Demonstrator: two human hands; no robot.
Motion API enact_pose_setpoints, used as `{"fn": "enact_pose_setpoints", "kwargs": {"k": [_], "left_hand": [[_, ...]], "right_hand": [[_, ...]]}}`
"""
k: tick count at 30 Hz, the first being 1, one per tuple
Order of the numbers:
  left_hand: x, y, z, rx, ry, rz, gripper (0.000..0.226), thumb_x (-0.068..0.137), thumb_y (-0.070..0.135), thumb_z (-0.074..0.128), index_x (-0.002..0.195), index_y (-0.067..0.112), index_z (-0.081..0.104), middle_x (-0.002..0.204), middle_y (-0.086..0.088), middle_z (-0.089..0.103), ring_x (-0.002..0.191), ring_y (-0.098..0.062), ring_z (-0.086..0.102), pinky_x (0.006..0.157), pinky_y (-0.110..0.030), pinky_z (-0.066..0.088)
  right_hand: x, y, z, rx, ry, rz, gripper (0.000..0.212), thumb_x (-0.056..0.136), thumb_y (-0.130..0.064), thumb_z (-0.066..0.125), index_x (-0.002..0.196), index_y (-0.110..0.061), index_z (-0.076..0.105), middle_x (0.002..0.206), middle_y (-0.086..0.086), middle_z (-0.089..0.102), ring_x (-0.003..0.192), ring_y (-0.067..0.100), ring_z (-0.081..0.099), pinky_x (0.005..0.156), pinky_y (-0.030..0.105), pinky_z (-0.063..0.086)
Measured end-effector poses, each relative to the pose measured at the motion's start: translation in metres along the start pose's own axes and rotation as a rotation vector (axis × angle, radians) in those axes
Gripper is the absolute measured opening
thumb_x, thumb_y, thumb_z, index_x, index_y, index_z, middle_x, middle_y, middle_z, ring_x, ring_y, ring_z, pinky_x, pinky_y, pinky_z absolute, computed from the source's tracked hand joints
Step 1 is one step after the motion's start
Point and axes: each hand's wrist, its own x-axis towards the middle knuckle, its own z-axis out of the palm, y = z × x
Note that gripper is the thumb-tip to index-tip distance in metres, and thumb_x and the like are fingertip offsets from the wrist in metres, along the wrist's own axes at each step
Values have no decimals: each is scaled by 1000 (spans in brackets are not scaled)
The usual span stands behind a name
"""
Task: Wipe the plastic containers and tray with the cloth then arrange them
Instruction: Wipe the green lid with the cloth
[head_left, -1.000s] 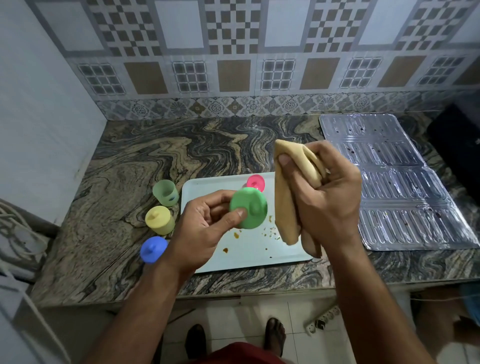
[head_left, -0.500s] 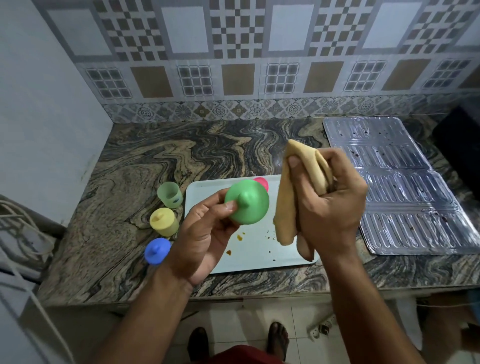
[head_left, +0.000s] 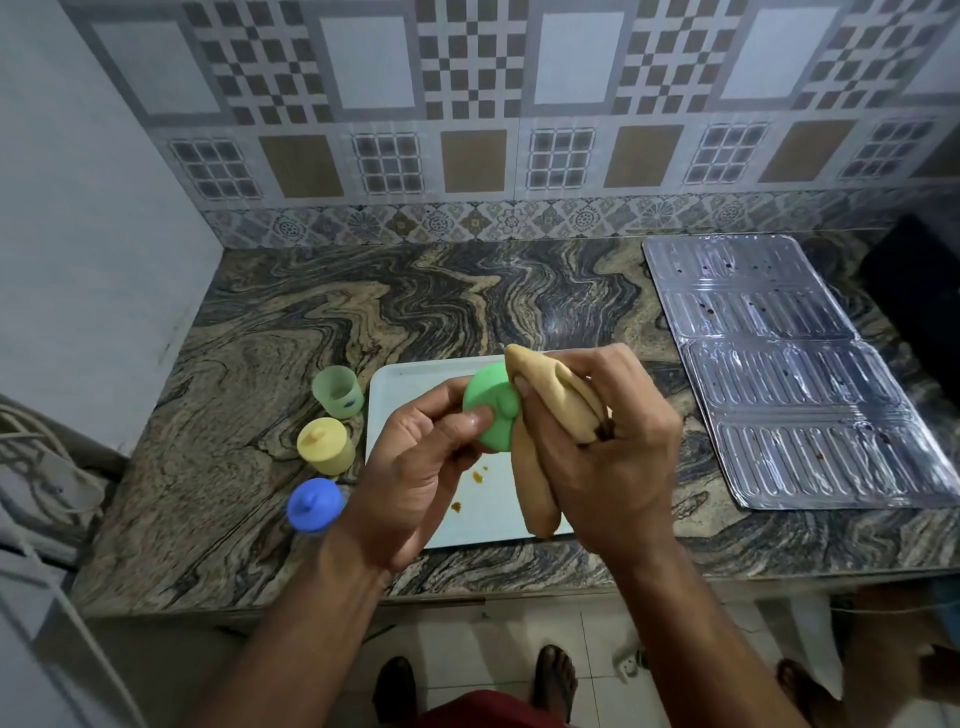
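Wiping is under way: the left hand pinches a green lid while the right hand grips the cloth against it. Judging by its crumbs, the tray looks unwiped, and arranging remains.

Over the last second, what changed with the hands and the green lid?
The right hand brought the tan cloth in against the green lid; a gap separated them before, now they touch. The left hand has kept its hold on the lid throughout and turned it somewhat. The pink lid seen earlier on the tray is now hidden. The three containers left of the tray haven't moved.
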Motion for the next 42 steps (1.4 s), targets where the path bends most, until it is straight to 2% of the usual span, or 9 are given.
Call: {"fn": "enact_pose_setpoints", "kwargs": {"k": [5,10,13,18,23,27,31,35,42], "left_hand": [[0,2,1,131,16,102,30,81,28,72,109,22,80,102,-4,78,96,-16,69,90,-30,53],[-3,0,-6,288,-44,81,29,85,22,73,111,10,76,102,-11,79,94,-22,70,86,-36,54],[0,1,-9,204,-32,39,29,78,27,72,103,13,79,97,-9,75,92,-24,64,88,-43,47],[4,2,-14,12,-19,-22,30,72,25,72,97,12,81,92,-9,69,89,-17,62,87,-28,51],[4,5,-9,-33,-72,-46,34,76,22,70,105,6,79,98,-10,72,92,-16,66,87,-24,56],[3,4,5,-189,-7,-125,28,79,21,75,104,12,84,106,-5,78,95,-12,71,86,-23,57],[0,-4,13,-251,70,-128,35,74,30,88,106,17,83,108,-3,78,89,-12,68,82,-28,51],[-2,-5,12,-99,130,-50,24,85,29,71,103,19,84,100,-1,76,93,-14,62,85,-31,44],[3,16,-12,370,-156,19,23,92,26,71,98,4,78,96,-7,74,93,-21,65,86,-33,52]], "right_hand": [[2,-1,6,-6,50,18,18,94,-22,82,91,-7,74,85,2,65,75,23,62,68,44,50],[14,3,3,-49,19,12,20,93,-22,82,86,-7,70,79,2,64,68,17,58,63,23,45],[28,9,-3,81,-32,151,21,93,-22,80,84,-9,66,69,-4,61,61,6,54,57,22,42],[38,14,-20,372,-185,224,15,97,-2,73,91,4,60,66,-19,60,59,-6,55,59,10,44],[27,11,-14,380,-326,236,15,94,-10,76,89,-7,62,71,-11,58,62,1,49,58,16,41],[12,6,-4,354,-115,302,19,95,-6,76,88,-4,59,69,-8,56,60,1,47,56,16,41],[0,3,3,258,61,320,22,95,-19,78,88,-13,59,69,-13,59,59,4,52,56,24,45],[-3,13,1,127,-31,168,17,94,-31,78,92,-21,64,79,-5,65,69,28,61,63,50,51],[14,15,-10,92,-241,43,20,93,-27,80,93,-10,70,88,2,67,77,23,65,66,40,51]]}}
